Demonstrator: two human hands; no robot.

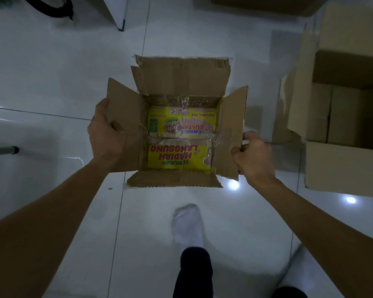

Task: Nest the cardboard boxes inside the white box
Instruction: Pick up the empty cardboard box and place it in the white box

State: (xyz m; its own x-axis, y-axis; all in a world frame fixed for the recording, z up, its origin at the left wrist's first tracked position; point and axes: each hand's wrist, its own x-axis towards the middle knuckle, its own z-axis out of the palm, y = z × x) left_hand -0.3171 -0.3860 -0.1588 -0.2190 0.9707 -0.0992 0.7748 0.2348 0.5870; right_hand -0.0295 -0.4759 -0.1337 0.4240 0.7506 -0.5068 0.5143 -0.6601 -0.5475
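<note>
I hold an open brown cardboard box [183,78] in front of me above the white tiled floor, its four flaps spread outward. Its inner bottom shows a yellow printed panel [179,155] with red lettering and some clear tape. My left hand [108,134] grips the box's left flap, thumb on the inside. My right hand [252,151] pinches the edge of the right flap. A larger open cardboard box [340,168] stands on the floor at the right. No white box is identifiable in view.
My foot in a white sock [187,224] stands on the floor below the held box. A white furniture leg [116,11] is at the top, another cardboard piece [265,3] at the top right, a metal bar [2,150] at the left edge.
</note>
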